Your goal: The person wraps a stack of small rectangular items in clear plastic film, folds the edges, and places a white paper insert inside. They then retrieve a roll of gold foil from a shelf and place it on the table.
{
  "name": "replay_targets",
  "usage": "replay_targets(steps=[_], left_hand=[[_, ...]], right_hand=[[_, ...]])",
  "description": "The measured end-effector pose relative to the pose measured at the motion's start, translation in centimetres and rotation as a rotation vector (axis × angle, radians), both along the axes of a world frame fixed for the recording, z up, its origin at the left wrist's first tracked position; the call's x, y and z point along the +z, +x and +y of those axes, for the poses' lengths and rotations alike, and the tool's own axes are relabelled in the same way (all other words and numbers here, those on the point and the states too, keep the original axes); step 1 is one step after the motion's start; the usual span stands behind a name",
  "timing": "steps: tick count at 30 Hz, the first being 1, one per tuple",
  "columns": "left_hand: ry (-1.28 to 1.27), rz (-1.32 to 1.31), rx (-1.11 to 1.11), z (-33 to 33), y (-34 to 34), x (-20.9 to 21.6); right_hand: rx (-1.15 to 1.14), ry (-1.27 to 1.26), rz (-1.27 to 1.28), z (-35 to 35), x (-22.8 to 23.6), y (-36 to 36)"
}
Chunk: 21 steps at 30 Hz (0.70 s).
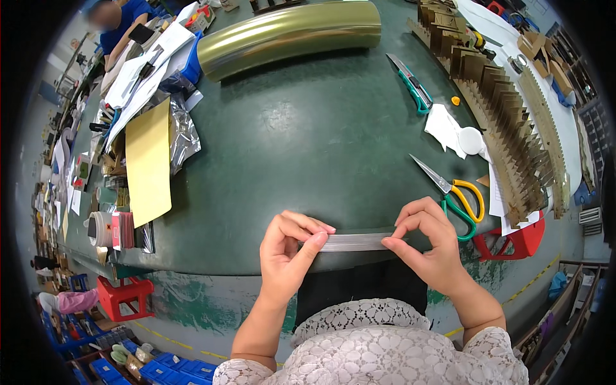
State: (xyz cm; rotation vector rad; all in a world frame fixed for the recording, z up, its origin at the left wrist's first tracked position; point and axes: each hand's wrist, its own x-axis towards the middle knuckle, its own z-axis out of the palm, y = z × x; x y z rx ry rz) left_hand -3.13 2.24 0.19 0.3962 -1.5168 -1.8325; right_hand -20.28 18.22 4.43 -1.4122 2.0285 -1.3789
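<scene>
A flat bundle of thin, pale grey translucent strips (pixel 355 242) is stretched level between my hands at the table's near edge. My left hand (pixel 289 247) pinches its left end between thumb and fingers. At the other end, my right hand (pixel 428 240) has its thumb and index finger closed on the strips, the remaining fingers curled. Just beyond my right hand lie scissors (pixel 453 192) with one green and one yellow handle, blades pointing away. Farther off rests a green utility knife (pixel 412 85) with its blade side facing away.
A gold-green film roll (pixel 292 38) lies at the far side of the green table (pixel 256 154). Papers, a yellow sheet (pixel 149 163) and silver bags fill the left. Toothed brown cardboard racks (pixel 500 102) line the right, near white tissue (pixel 444 130). A person (pixel 122 25) sits far left.
</scene>
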Motion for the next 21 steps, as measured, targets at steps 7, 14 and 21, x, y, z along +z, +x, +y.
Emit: replay_targets(steps=[7,14,21], left_hand=[[0.186,0.039,0.002,0.4,-0.5,0.1],[0.292,0.079,0.047,0.6,-0.9,-0.8],[0.294,0.077,0.07,1.3,-1.2,-0.7]], right_hand=[[0.08,0.209,-0.647,-0.1,-0.8,-1.2],[0.121,0.321,-0.855,1.7,-0.5,-4.3],[-0.315,0.088,-0.004,2.5,8.4,-19.5]])
